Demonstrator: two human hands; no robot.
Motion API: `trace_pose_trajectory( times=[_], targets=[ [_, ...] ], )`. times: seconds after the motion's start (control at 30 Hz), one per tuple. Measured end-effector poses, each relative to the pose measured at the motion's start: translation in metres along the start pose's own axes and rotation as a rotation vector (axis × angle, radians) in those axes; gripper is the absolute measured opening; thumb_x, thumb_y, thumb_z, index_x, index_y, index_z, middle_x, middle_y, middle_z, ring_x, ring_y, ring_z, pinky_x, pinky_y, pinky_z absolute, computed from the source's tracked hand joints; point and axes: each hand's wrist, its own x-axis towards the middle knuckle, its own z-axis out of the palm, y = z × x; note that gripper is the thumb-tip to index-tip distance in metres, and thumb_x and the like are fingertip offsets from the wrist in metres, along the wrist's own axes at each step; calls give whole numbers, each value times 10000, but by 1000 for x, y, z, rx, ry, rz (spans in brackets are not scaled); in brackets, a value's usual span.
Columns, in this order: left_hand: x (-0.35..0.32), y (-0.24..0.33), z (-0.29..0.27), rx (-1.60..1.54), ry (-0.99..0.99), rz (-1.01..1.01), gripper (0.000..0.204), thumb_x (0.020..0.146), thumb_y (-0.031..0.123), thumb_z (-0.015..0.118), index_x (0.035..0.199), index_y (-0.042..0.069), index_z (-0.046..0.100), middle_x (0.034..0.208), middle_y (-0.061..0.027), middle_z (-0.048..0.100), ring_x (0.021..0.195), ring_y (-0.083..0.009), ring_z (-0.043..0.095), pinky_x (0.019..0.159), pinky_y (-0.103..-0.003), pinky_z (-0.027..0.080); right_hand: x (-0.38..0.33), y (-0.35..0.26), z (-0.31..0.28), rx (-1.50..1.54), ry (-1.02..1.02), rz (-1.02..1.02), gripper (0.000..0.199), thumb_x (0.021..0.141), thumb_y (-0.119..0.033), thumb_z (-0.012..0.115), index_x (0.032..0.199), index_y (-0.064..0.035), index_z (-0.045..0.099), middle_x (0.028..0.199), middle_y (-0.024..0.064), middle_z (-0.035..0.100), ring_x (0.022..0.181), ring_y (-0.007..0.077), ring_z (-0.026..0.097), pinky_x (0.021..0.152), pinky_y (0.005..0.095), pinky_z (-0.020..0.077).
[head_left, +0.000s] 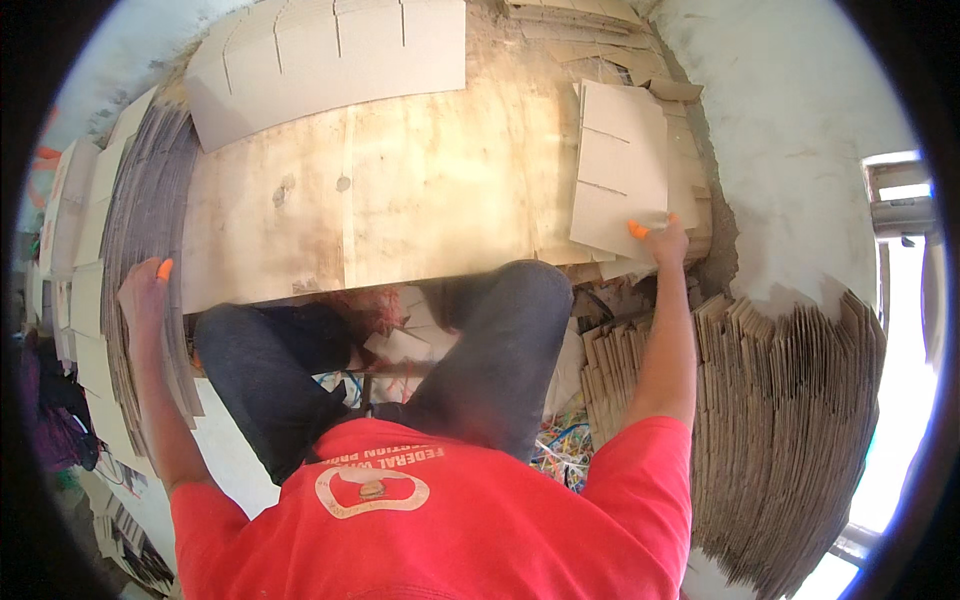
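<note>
My right hand (667,242), with orange covers on two digits, is closed on the near right corner of a slotted cardboard sheet (618,150). This sheet lies at the right end of the wooden board, over other cardboard pieces. My left hand (145,298) is at the tall stack of cardboard strips (150,200) on the left, an orange cover on one digit. Its fingers look apart, though some are hard to make out against the stack. A larger slotted cardboard sheet (330,75) lies along the far edge of the wooden board (400,200).
A big bundle of cardboard pieces (770,430) stands on edge at the right, beside my right arm. More cardboard (590,45) is piled at the far right corner. Tangled coloured strands (565,450) lie below my legs. A pale wall (790,130) rises on the right.
</note>
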Motion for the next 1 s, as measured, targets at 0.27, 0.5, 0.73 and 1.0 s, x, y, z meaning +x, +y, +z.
trace_pose_trajectory(
  times=[0.27,0.5,0.73,1.0],
  targets=[
    [42,82,27,-147,-51,175,145,834,190,664,851,48,637,830,-169,638,794,-358,621,669,-453,481,28,39,-7,462,163,-80,358,728,-236,827,869,36,641,700,26,544,627,136,472,588,291,409],
    [83,115,28,-314,-63,140,248,842,215,683,1020,42,688,965,-191,674,922,-354,640,803,-415,499,12,8,-63,882,511,-245,361,787,-215,804,982,31,625,815,12,569,690,104,471,622,248,410],
    [215,169,49,-521,137,304,363,848,210,673,1161,30,636,1099,-162,630,1044,-325,588,912,-401,449,-51,-169,-81,978,510,-276,357,841,-82,741,1128,61,582,918,88,686,806,113,594,705,242,480],
    [299,249,45,-459,47,363,536,798,164,718,1285,47,527,1259,-97,565,1218,-264,478,985,-384,430,-30,-155,-58,-40,482,-109,302,911,-96,588,1196,0,562,980,163,705,864,239,654,770,362,519]
  ],
)
